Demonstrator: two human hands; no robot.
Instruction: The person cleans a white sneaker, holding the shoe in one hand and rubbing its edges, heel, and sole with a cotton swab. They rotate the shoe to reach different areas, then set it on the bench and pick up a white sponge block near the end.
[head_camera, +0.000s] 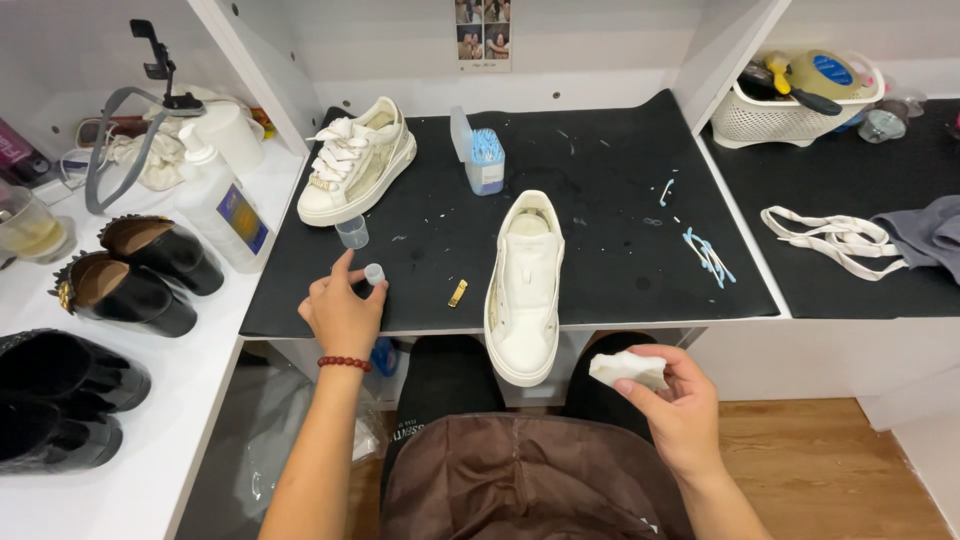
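Note:
A white sneaker without laces (524, 288) lies on the black mat (600, 240), its toe hanging over the front edge toward me. My right hand (676, 408) is over my lap, fingers closed on a small white pad (626, 368). My left hand (342, 310) rests at the mat's front left, its fingertips pinching a small clear cap (374, 273). A little clear cup (351, 232) stands just beyond that hand. A second white sneaker with laces (358, 162) sits at the mat's back left.
A clear box of cotton swabs (483, 155) stands mid-mat; used swabs (708, 252) lie at its right, a small gold piece (458, 292) near the front. A pump bottle (222, 205) and black shoes (130, 275) fill the left shelf. Loose laces (828, 236), grey cloth and a basket (790, 100) sit right.

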